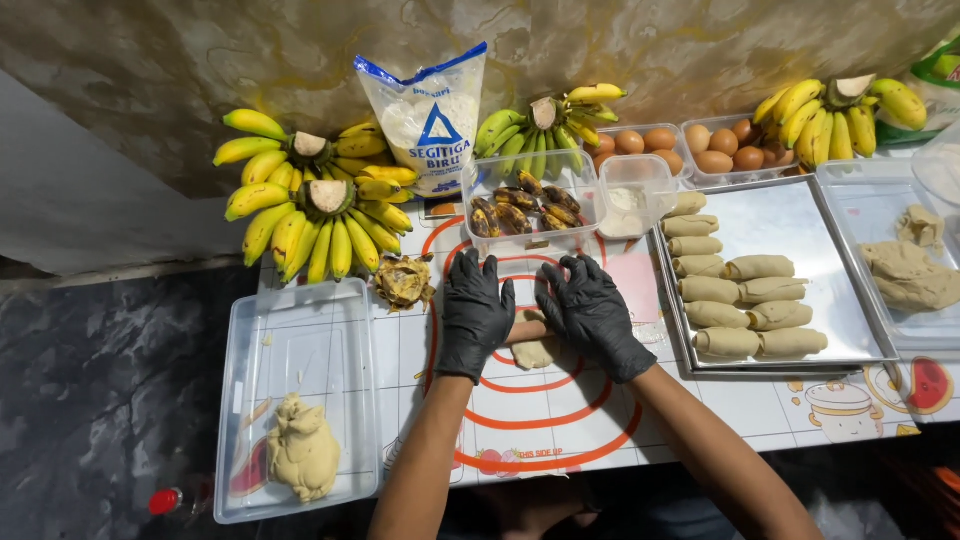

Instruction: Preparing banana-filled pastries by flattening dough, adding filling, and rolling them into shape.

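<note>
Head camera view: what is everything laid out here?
Banana bunches: four, yellow and green, along the wall.
Flour bag: one, clear with blue print, leaning on the wall.
Eggs: brown, in two clear tubs at the back.
Cooked banana pieces: dark brown, in a clear tub.
Small tub: one, clear, white contents.
Metal tray: one, holding about eleven tan dough rolls.
Right tray: clear, with tan dough pieces.
Plastic container: one, clear, left, with a dough lump.
Rolling mat: white with red rings.
Dough piece: tan, under both hands.
Left hand, right hand: black gloves, pressing it.
</note>
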